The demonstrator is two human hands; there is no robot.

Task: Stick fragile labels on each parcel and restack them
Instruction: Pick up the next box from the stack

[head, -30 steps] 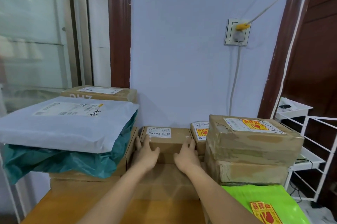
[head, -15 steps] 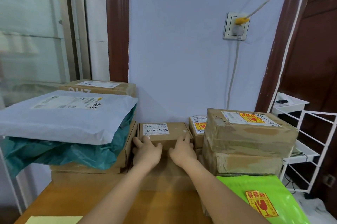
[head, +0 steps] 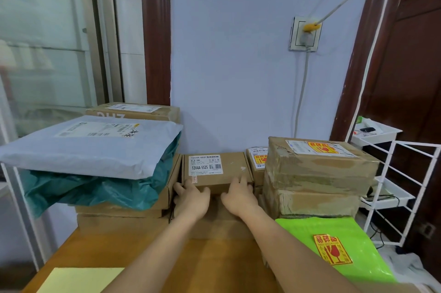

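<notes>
Gripping the small cardboard box [head: 216, 172] from both sides: left hand [head: 192, 198] at its front-left lower corner, fingers curled against the box's near face, thumb side tucked by the neighbouring carton; right hand [head: 239, 195] at the front-right corner, fingers reaching up the right edge onto the top. Box found seated against the blue wall [head: 238, 66], on top of a larger carton [head: 214, 223], between the left stack and the right stack. White printed label [head: 205, 165] reading 12V4A-5525 noted on its top; small orange-red sticker [head: 193, 180] at the front-left edge, print too small to read. No yellow fragile label visible on its top face.

Left stack: grey poly mailer [head: 95, 147] lying over a teal bag [head: 95, 190], both on flat cartons [head: 119, 218]; one more carton [head: 133, 111] behind, white shipping label on top.

Right stack: two taped brown cartons [head: 317, 180], one on the other — upper one bearing a yellow-and-red fragile label [head: 321, 147]. Small carton [head: 256, 164] wedged between this stack and the held box, also labelled fragile. Green poly mailer [head: 334, 245] in front, near the right forearm, fragile label [head: 332, 249] stuck on.

Pale yellow sheet [head: 81, 279] recorded on the wooden table [head: 202, 264], near-left edge. White wire rack [head: 403, 187] at far right; wall socket [head: 304, 33] with cable above — well apart from the parcels.
</notes>
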